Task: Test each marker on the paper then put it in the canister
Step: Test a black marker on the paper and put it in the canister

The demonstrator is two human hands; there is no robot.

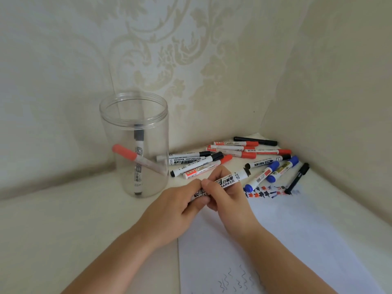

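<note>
My left hand (180, 203) and right hand (227, 194) meet out front, forearms angled inward, fingers (214, 177) of both curled round one marker (228, 181).

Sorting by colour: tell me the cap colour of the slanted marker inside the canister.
Red, in the head view: slanted marker.

It looked like a home: cream damask wallpaper (169, 49) covered both walls of a corner, and a pale desk (63, 209) sat against them.
</note>
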